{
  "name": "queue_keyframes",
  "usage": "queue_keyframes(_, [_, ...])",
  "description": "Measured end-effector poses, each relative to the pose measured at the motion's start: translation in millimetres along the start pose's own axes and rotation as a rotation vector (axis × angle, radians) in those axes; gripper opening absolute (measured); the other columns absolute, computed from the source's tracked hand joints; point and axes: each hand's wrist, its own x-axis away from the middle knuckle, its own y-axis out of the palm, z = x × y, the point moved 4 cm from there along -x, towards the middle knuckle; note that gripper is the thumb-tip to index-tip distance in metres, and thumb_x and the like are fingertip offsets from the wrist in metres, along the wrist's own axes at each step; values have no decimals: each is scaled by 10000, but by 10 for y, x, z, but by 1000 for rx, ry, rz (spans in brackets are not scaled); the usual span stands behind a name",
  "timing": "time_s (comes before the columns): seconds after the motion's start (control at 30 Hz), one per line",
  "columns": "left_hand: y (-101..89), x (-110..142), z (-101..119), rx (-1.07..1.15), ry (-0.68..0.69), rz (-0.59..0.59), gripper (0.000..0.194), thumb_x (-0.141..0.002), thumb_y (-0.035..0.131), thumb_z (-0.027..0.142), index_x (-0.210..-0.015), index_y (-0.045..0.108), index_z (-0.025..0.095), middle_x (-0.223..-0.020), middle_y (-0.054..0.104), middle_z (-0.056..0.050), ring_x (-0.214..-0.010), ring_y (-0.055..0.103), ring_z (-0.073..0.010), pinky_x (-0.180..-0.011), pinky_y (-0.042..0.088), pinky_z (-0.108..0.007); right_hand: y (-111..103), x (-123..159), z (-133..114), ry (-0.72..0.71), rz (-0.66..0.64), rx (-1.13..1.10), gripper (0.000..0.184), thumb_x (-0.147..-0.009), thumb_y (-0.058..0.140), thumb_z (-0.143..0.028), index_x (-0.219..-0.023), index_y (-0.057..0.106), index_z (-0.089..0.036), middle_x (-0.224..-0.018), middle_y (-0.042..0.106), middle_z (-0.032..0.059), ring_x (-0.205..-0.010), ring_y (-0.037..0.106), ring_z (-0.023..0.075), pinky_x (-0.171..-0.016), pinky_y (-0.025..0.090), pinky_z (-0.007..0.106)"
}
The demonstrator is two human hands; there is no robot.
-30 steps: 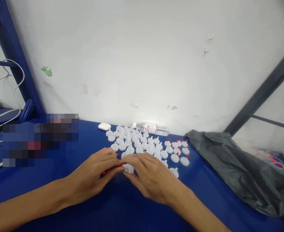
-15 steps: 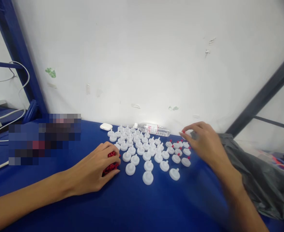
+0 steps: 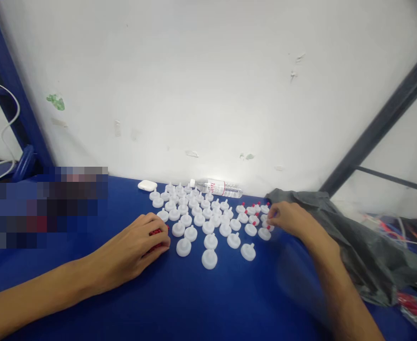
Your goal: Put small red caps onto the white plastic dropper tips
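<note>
Now the right hand (image 3: 289, 218) had its fingertips pinched nearly together beside the red-tipped white pieces (image 3: 250, 230), any hold hidden, while the left hand (image 3: 139, 244) half-cupped red bits (image 3: 155, 232); one stray nudge could've toppled neighbours.

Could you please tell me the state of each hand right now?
Left hand: curled around small red pieces.
Right hand: fingertips close together by red-tipped white pieces; hold unclear.

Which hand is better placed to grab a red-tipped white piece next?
Probably the right hand: it's right at the red-tipped white pieces, while the left hand, farther away, is cupped around small red pieces.
</note>
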Motion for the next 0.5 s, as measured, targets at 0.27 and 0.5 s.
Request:
queue_keyframes(0.27, [-23,-28,10,-7,52,55,235,-1159,551,117,-1079,732,244,-1046,783,-6,-1022,694,-197,-970,502,-337,-426,204,-209,-114,2,-325,189,-922,768,-425,-1027,838,-283,-973,875,79,-922,836,312,-810,613,397])
queue_keyframes(0.5, [-16,-5,6,12,90,81,172,-1191,608,273,-1193,780,281,-1066,807,8,-1030,704,-209,-958,504,-322,-294,657,-709,-429,-602,-635,176,-822,875,-338,-990,854,-292,-869,865,59,-802,828,265,-692,609,338])
